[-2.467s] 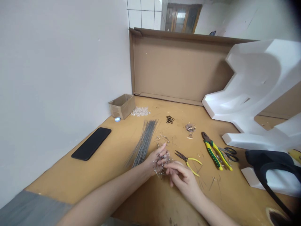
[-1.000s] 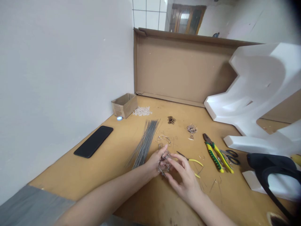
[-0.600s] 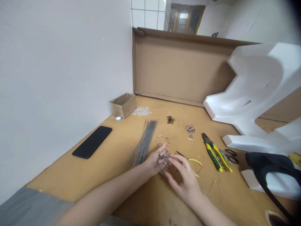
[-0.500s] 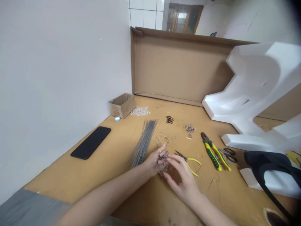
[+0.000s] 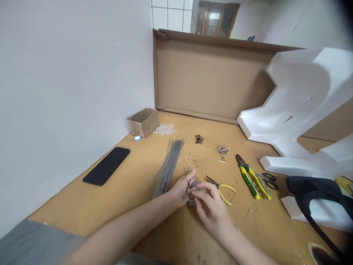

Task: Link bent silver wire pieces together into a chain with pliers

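Observation:
A tangled cluster of bent wire pieces (image 5: 190, 198) sits in my left hand (image 5: 182, 187), whose fingers curl round it with the thumb pointing up. From the right, my right hand (image 5: 211, 206) reaches in, its thumb and fingertips pinched at the cluster's near side. What exactly lies between those fingertips is too small to make out. Just beyond the hands, several curved wire bits (image 5: 190, 162) lie on the wooden table. To the left rests a bundle of straight grey wires (image 5: 169, 167). Needle-nose pliers with yellow handles (image 5: 220, 187) lie right beside my right hand.
Green-yellow pliers (image 5: 249, 180) and scissors (image 5: 268, 180) lie right. Farther back are black rings (image 5: 199, 139), a wire pile (image 5: 223, 149), clear small pieces (image 5: 164, 129) and a cardboard box (image 5: 143, 123). A black phone (image 5: 107, 166) lies left; white foam (image 5: 300, 92) stands right.
My right hand has shifted slightly and its fingers have drawn closer together at the wire cluster. The cluster has turned a little in my left hand.

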Motion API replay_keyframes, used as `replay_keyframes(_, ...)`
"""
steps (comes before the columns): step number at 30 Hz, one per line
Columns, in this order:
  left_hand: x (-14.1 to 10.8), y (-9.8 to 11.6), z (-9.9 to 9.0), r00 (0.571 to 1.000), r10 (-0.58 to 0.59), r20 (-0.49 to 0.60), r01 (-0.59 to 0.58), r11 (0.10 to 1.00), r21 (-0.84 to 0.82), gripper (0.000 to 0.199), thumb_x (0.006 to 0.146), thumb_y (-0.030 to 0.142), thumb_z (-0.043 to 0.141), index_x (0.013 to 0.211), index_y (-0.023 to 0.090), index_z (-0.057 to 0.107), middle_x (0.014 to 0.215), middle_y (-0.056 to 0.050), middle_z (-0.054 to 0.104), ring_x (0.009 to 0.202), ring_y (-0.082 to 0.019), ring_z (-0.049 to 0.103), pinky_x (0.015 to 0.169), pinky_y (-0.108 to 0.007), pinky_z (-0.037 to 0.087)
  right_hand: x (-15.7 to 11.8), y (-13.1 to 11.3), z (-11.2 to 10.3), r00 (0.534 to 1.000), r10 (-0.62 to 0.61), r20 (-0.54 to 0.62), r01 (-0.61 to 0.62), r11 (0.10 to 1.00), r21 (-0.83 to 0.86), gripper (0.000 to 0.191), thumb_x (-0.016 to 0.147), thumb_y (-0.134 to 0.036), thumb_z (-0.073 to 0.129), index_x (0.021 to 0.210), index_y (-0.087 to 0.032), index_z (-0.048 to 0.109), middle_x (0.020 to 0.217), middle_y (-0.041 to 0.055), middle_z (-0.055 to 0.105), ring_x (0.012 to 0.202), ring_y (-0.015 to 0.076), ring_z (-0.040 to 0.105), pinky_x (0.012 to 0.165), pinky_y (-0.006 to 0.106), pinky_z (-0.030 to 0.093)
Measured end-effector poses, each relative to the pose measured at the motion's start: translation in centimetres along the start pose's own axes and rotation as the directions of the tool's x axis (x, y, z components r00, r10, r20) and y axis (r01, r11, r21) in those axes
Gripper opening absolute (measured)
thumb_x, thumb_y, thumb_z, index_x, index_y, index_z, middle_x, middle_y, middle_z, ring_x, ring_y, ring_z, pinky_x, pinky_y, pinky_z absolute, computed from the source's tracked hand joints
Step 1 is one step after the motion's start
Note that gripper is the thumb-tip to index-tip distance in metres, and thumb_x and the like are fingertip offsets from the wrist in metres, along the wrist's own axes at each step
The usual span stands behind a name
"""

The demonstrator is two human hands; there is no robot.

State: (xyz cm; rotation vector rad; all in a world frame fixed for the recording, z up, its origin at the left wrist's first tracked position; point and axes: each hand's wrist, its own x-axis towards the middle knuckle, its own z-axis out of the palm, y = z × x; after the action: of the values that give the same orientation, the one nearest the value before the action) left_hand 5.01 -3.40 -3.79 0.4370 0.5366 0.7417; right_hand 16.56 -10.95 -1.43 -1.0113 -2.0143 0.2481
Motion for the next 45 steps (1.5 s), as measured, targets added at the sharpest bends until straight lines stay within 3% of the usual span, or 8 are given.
replay_keyframes(12,-1.2,0.3,1.2,0.980,0.186,0.068,-0.193,0.974,0.120,0.033,0.074,0.045,0.060,0.070,0.014,0.050,0.066,0.000,0.056,0.059,-0.010,0.054,0.058,-0.022,0.043,1.2,0.9,-2.2,0.969,0.137,-0.204,-0.120,0.989,0.092,0.013,0.076,-0.009,0.053,0.077,-0.021,0.060,0.087,0.0063,0.057,0.077,0.0164,0.060,0.063,0.027,0.051)
replay_keyframes(20,-1.2,1.0,0.6,0.945,0.311,0.098,-0.318,0.817,0.482,0.026,0.084,0.041,0.047,0.091,0.016,0.049,0.094,-0.007,0.056,0.079,-0.016,0.057,0.071,-0.029,0.044,1.7,3.4,-3.4,0.858,0.511,-0.044,-0.371,0.678,0.634,0.006,0.072,-0.022,0.060,0.069,-0.018,0.056,0.088,0.0027,0.048,0.047,0.0067,0.053,0.045,0.025,0.048)
replay_keyframes(22,-1.7,1.2,0.5,0.872,0.481,0.093,-0.413,0.620,0.667,0.023,0.085,0.037,0.044,0.096,0.017,0.048,0.094,-0.006,0.055,0.080,-0.015,0.055,0.072,-0.030,0.044,1.6,3.4,-3.3,0.854,0.514,-0.077,-0.390,0.731,0.559,0.007,0.072,-0.018,0.057,0.065,-0.017,0.056,0.087,0.0031,0.048,0.048,0.0074,0.052,0.045,0.024,0.046)
replay_keyframes(24,-2.5,1.4,0.8,0.692,0.673,0.261,-0.527,0.223,0.820,0.022,0.085,0.030,0.045,0.103,0.018,0.048,0.091,-0.005,0.054,0.080,-0.014,0.052,0.075,-0.030,0.042,1.6,3.2,-3.1,0.870,0.467,-0.158,-0.380,0.839,0.389,0.011,0.072,-0.014,0.054,0.062,-0.017,0.056,0.085,0.0042,0.050,0.058,0.0111,0.055,0.048,0.024,0.045)
replay_keyframes(27,-3.9,1.3,1.6,0.488,0.535,0.690,-0.595,-0.375,0.711,0.022,0.082,0.023,0.048,0.103,0.019,0.052,0.086,-0.005,0.054,0.078,-0.015,0.051,0.070,-0.028,0.041,1.4,2.6,-2.8,0.911,0.339,-0.234,-0.320,0.940,0.118,0.014,0.073,-0.010,0.051,0.062,-0.018,0.057,0.082,0.0052,0.052,0.072,0.0153,0.055,0.055,0.025,0.043)
replay_keyframes(31,-4.5,0.4,2.5,0.402,0.353,0.845,-0.513,-0.677,0.527,0.022,0.078,0.029,0.053,0.097,0.018,0.055,0.074,-0.003,0.053,0.067,-0.015,0.047,0.061,-0.028,0.036,1.2,2.0,-2.6,0.937,0.286,-0.200,-0.292,0.956,0.002,0.015,0.073,-0.009,0.048,0.063,-0.018,0.056,0.084,0.0053,0.052,0.069,0.0137,0.054,0.056,0.024,0.042)
replay_keyframes(37,-4.1,0.1,2.2,0.377,0.442,0.814,-0.546,-0.604,0.581,0.011,0.076,0.024,0.055,0.071,0.017,0.047,0.072,-0.002,0.051,0.068,-0.014,0.048,0.062,-0.028,0.036,1.6,2.3,-3.1,0.897,0.392,-0.204,-0.374,0.920,0.119,0.014,0.070,-0.009,0.049,0.061,-0.018,0.055,0.081,0.0046,0.053,0.069,0.0142,0.053,0.053,0.023,0.041)
replay_keyframes(45,-3.1,0.8,1.5,0.611,0.658,0.440,-0.612,0.041,0.790,0.031,0.074,0.020,0.061,0.101,0.019,0.047,0.106,-0.008,0.050,0.102,-0.020,0.048,0.089,-0.036,0.038,2.0,2.8,-3.8,0.836,0.546,0.047,-0.445,0.627,0.640,0.010,0.070,-0.016,0.053,0.060,-0.017,0.052,0.081,0.0007,0.049,0.046,0.0063,0.049,0.046,0.023,0.044)
